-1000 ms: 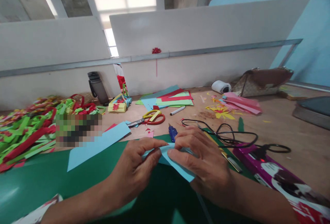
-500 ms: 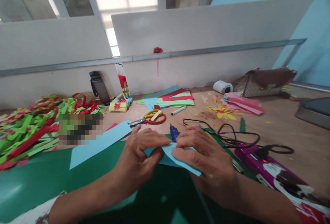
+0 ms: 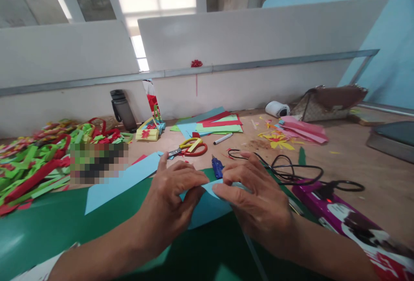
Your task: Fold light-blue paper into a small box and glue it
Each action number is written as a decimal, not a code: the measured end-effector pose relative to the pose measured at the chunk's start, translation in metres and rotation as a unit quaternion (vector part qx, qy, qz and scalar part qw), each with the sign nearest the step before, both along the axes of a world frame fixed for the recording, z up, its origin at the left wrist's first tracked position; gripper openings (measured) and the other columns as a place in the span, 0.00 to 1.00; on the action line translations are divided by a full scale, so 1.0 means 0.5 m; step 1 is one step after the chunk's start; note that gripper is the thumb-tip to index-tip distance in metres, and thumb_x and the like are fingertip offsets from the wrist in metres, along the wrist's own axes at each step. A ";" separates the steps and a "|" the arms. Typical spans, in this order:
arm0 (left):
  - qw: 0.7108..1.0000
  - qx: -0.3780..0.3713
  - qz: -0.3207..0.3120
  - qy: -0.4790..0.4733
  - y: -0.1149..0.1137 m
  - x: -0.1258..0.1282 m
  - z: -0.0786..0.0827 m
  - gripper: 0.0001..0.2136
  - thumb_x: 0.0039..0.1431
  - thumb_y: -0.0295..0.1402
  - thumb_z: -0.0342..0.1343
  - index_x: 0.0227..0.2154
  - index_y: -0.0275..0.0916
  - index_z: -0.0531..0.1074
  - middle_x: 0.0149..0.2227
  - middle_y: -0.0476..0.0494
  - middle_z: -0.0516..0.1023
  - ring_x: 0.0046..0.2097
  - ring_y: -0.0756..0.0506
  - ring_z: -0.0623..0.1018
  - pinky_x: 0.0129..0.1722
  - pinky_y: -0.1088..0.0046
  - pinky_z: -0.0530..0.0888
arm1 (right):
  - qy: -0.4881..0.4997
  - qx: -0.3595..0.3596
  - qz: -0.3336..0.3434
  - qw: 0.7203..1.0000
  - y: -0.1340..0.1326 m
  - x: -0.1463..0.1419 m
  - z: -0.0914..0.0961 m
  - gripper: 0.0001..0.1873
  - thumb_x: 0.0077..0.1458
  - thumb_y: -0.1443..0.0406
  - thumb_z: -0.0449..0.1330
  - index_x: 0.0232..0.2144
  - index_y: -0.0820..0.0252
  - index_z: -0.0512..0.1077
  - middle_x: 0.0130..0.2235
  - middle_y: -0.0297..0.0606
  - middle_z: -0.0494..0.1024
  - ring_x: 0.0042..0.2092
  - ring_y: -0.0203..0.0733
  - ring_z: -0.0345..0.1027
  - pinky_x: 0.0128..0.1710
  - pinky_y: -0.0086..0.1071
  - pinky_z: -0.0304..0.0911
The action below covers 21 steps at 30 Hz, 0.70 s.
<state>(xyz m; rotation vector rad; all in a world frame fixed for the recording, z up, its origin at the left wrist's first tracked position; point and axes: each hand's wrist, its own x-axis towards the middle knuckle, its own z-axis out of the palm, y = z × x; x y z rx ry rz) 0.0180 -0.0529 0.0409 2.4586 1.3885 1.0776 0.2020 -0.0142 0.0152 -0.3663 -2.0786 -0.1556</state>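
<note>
A piece of light blue paper (image 3: 208, 210) is pinched between my two hands, low over the green surface (image 3: 129, 240). My left hand (image 3: 176, 199) grips its upper left edge between thumb and index finger. At the upper right edge my right hand (image 3: 255, 199) pinches a folded part, thumb in front, fingers behind. Part of the fold is hidden by my fingers. Just beyond the hands lies a blue glue gun (image 3: 217, 167). Scissors (image 3: 190, 148) with yellow and red handles rest farther off, and another light blue sheet (image 3: 123, 182) lies to the left.
Red and green paper strips (image 3: 35, 164) heap up at the left. A dark bottle (image 3: 123, 110) stands behind them. On the right are a purple power bank-like box (image 3: 339, 216), a black cable (image 3: 291, 167) and a handbag (image 3: 330, 104). A marker (image 3: 223, 138) lies mid-table.
The blue paper's flap has turned up and back under my right fingers, so more of the sheet's lower face shows. Both hands keep their pinch and have shifted only slightly.
</note>
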 end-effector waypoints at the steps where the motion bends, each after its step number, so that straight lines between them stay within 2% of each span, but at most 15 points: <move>1: 1.000 0.006 0.003 0.009 0.000 0.000 -0.001 0.11 0.57 0.23 0.49 0.32 0.46 0.73 0.32 0.56 0.78 0.38 0.50 0.74 0.59 0.52 0.40 | -0.001 -0.001 -0.005 1.000 -0.001 0.000 0.001 0.13 0.49 0.77 0.54 0.35 0.59 0.70 0.31 0.35 0.70 0.38 0.39 0.64 0.51 0.49 0.52; 4: 0.998 0.046 0.011 0.029 0.000 0.000 -0.007 0.09 0.58 0.24 0.50 0.29 0.44 0.72 0.30 0.56 0.77 0.35 0.51 0.74 0.58 0.53 0.42 | -0.002 0.003 -0.013 1.000 -0.005 0.000 0.005 0.11 0.49 0.76 0.55 0.34 0.60 0.70 0.30 0.35 0.70 0.39 0.40 0.65 0.52 0.50 0.50; 7: 0.994 0.096 0.011 0.046 0.002 -0.001 -0.013 0.08 0.58 0.26 0.51 0.27 0.42 0.72 0.27 0.55 0.75 0.32 0.51 0.71 0.56 0.55 0.49 | -0.017 0.021 -0.016 1.000 -0.009 0.002 0.011 0.11 0.49 0.77 0.54 0.32 0.61 0.70 0.29 0.35 0.70 0.40 0.39 0.65 0.52 0.50 0.48; 10: 0.992 0.116 0.015 0.054 0.000 0.000 -0.014 0.09 0.58 0.25 0.50 0.26 0.40 0.72 0.24 0.54 0.72 0.30 0.51 0.69 0.53 0.57 0.54 | -0.039 0.048 -0.024 0.998 -0.010 0.005 0.016 0.10 0.50 0.76 0.52 0.31 0.63 0.71 0.28 0.36 0.71 0.39 0.40 0.65 0.53 0.49 0.47; 13: 0.991 0.118 0.025 0.053 -0.002 0.004 -0.014 0.09 0.58 0.24 0.50 0.27 0.40 0.72 0.24 0.52 0.69 0.29 0.51 0.68 0.49 0.60 0.58 | -0.056 0.073 -0.030 0.995 -0.011 0.008 0.018 0.10 0.53 0.75 0.50 0.32 0.64 0.71 0.29 0.37 0.72 0.40 0.41 0.66 0.53 0.49 0.47; 16: 0.992 0.112 0.029 0.046 -0.001 0.008 -0.016 0.09 0.58 0.24 0.49 0.28 0.40 0.74 0.22 0.52 0.67 0.28 0.50 0.66 0.41 0.64 0.61 | -0.065 0.097 -0.028 0.993 -0.009 0.010 0.016 0.11 0.55 0.74 0.49 0.32 0.64 0.71 0.30 0.38 0.73 0.41 0.42 0.66 0.54 0.50 0.46; 21: 0.998 0.055 0.024 0.024 0.000 0.010 -0.010 0.10 0.56 0.24 0.49 0.28 0.40 0.75 0.23 0.50 0.69 0.28 0.50 0.68 0.35 0.67 0.60 | -0.075 0.109 -0.019 0.991 -0.006 0.009 0.008 0.12 0.55 0.74 0.49 0.33 0.65 0.72 0.30 0.38 0.73 0.41 0.42 0.65 0.53 0.51 0.47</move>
